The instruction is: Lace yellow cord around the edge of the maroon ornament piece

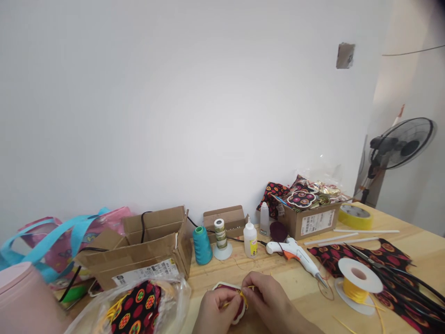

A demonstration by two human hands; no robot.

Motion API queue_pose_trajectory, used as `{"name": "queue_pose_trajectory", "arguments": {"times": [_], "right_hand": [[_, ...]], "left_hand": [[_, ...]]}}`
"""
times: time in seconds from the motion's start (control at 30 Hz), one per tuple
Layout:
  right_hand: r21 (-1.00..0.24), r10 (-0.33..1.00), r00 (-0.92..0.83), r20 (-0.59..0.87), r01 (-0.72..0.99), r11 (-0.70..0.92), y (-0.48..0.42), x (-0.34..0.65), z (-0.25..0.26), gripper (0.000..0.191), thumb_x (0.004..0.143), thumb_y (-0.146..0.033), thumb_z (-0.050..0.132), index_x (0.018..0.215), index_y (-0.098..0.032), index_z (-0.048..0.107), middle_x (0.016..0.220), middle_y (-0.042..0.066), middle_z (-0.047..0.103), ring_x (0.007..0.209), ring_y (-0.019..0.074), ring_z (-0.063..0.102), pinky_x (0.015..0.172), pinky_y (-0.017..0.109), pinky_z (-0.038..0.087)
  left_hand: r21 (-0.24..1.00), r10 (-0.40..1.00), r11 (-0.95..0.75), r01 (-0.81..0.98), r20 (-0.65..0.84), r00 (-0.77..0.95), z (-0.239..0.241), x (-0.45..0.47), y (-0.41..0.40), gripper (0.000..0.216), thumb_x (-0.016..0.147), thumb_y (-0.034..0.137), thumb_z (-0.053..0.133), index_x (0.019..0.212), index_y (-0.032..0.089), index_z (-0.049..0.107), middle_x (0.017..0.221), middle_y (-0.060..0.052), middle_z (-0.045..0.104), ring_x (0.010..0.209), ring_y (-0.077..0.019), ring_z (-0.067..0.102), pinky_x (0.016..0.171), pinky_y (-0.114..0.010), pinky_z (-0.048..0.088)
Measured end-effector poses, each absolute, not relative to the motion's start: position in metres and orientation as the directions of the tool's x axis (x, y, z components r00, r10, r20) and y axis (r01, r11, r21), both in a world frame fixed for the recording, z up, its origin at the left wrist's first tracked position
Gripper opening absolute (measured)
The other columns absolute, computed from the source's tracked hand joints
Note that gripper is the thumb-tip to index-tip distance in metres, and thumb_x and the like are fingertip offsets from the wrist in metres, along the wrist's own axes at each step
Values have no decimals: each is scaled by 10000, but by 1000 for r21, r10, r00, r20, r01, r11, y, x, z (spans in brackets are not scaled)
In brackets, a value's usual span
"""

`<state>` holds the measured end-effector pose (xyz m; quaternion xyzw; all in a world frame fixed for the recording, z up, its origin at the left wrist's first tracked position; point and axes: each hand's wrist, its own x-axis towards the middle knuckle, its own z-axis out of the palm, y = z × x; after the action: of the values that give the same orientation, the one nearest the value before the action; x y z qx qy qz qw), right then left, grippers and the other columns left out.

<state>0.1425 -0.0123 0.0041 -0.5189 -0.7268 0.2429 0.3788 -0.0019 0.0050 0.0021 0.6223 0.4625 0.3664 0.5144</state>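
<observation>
While the left hand (219, 308) curls, the right hand (270, 299) (pinching) faces it.

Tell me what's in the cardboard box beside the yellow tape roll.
The cardboard box is heaped with a flower-shaped patch, dark patterned fabric and clear plastic. Its walls and this top layer hide whatever lies deeper.

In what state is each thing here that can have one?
Left hand: closed on yellow cord
Right hand: closed likewise
Left cardboard box: open
Right cardboard box: open, filled
Glue gun: lying down
Yellow-labelled bottle: upright
Turquoise thread cone: upright
White spool: upright, cord trailing
Tape roll: lying flat
Fan: on or off unclear
</observation>
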Motion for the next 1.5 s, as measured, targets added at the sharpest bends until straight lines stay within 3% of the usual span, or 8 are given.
{"name": "queue_pose_trajectory", "arguments": {"times": [0.33,0.57,0.67,1.17,1.37,1.5], "right_hand": [[-672,842,-243,482,515,533,-18,141,7,130,780,-184,393,703,-180,497,679,6,541,644,120,483,575,204,333],[-810,946,-136,293,491,321,-9,140,-3,156,776,-222,406,697,-182,535,606,-12,552,569,116,478,491,189,323],[-829,959,-119,259,482,284,-8,140,-3,155,757,-228,429,690,-178,560,605,-10,566,568,118,484,485,188,321],[-722,946,-61,319,631,284,-14,139,5,133,718,-174,455,670,-214,572,657,-34,580,620,105,494,544,188,303],[-732,949,-52,311,623,274,-13,139,5,146,734,-198,439,667,-208,568,657,-22,587,626,119,499,541,196,309],[-737,943,-68,327,606,299,-12,141,6,153,740,-208,438,668,-190,572,659,-9,582,625,121,493,548,201,317]], "left_hand": [[992,949,35,119,-71,308,7,-4,3,258,603,298,569,469,83,616,401,31,439,421,-74,344,417,-187,241],[999,948,12,37,-23,318,3,-6,3,238,593,326,609,655,97,628,480,8,527,455,-92,434,445,-187,315],[1000,949,26,0,-25,313,6,-4,3,229,544,280,654,694,108,636,596,-23,578,563,-123,502,511,-198,360],[994,970,90,66,-103,219,2,2,6,211,443,309,696,476,113,625,406,23,518,397,-81,424,408,-185,301],[995,970,83,46,-91,227,-4,0,9,167,470,261,685,474,109,613,400,27,508,398,-70,410,406,-175,285],[995,958,102,-5,-97,271,3,-1,6,231,507,312,666,587,98,637,438,21,524,417,-72,418,413,-171,276]]}}
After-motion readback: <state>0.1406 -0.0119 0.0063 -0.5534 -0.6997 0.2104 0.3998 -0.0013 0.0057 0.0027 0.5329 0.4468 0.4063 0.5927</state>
